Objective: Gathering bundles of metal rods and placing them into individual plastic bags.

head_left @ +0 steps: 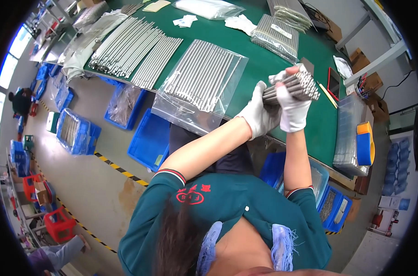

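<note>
Both my hands wear white gloves and grip one bundle of thin metal rods point(297, 85) above the green table point(259, 69). My left hand point(258, 114) wraps the bundle's lower end. My right hand point(291, 106) clasps it higher up, just under the rod tips, with a fingertip over the top. A clear plastic bag of the same rods point(200, 83) lies flat on the table to the left of my hands, hanging over the front edge.
More rod rows point(130, 48) and bagged bundles point(278, 37) cover the far table. Blue crates point(147, 138) stand on the floor below, one point(335, 209) at my right. A clear stacked tray pile point(349, 133) and a yellow-blue roll point(365, 145) sit at the right end.
</note>
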`<state>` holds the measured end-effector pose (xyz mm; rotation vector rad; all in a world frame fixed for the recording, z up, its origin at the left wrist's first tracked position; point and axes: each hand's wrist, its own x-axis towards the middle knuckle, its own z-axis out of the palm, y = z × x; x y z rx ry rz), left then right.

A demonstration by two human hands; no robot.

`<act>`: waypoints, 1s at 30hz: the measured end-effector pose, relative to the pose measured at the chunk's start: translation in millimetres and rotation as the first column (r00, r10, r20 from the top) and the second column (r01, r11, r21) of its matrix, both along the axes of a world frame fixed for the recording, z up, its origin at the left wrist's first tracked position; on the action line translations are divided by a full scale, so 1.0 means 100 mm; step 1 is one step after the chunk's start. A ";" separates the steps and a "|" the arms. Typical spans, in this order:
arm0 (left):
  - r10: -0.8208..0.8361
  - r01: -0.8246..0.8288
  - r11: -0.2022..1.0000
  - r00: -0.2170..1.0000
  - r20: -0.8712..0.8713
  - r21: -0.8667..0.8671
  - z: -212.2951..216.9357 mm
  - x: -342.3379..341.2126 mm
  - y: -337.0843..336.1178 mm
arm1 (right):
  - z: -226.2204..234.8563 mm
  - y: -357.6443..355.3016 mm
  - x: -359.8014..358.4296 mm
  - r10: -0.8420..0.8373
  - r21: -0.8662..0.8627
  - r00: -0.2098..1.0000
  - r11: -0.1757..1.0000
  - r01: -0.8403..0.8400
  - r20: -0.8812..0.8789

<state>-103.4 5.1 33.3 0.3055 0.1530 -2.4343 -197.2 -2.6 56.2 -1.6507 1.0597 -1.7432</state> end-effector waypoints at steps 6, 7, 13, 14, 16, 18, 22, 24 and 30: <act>0.551 0.392 0.558 0.484 0.680 -0.731 0.08 0.48 -0.01 | 0.13 -0.10 -0.04 0.094 0.101 0.961 0.987 -0.124 0.259; 0.850 0.360 0.365 0.248 0.465 -0.859 -0.02 0.45 -0.02 | 0.14 -0.13 -0.01 0.113 0.112 0.959 0.983 -0.146 0.261; 0.881 0.342 0.128 0.392 0.265 -0.931 -0.02 0.18 -0.39 | 0.24 -0.21 0.00 0.177 0.258 0.969 0.941 -0.218 0.172; 0.881 0.181 0.179 0.408 0.239 -0.967 -0.26 0.05 -0.48 | 0.26 -0.21 0.03 0.205 0.268 0.962 0.931 -0.249 0.183; 0.828 0.277 0.213 0.458 0.323 -0.937 -0.44 -0.06 -0.61 | 0.23 -0.24 0.03 0.140 0.177 0.973 0.969 -0.173 0.186; 0.837 0.298 0.179 0.455 0.304 -0.938 -0.45 -0.10 -0.65 | 0.21 -0.29 0.03 0.051 0.148 0.977 0.985 -0.084 0.209; 0.857 0.482 0.049 0.429 0.284 -0.875 -0.24 0.01 -0.65 | 0.22 -0.28 0.07 0.124 0.098 0.957 0.983 -0.154 0.261; 0.804 0.487 0.000 0.519 0.290 -0.873 -0.22 0.05 -0.67 | 0.20 -0.31 0.04 0.128 0.137 0.956 0.976 -0.169 0.266; 0.871 0.491 -0.245 0.490 0.034 -0.836 -0.28 0.04 -0.70 | 0.10 -0.35 0.05 0.038 0.158 0.973 0.985 -0.075 0.227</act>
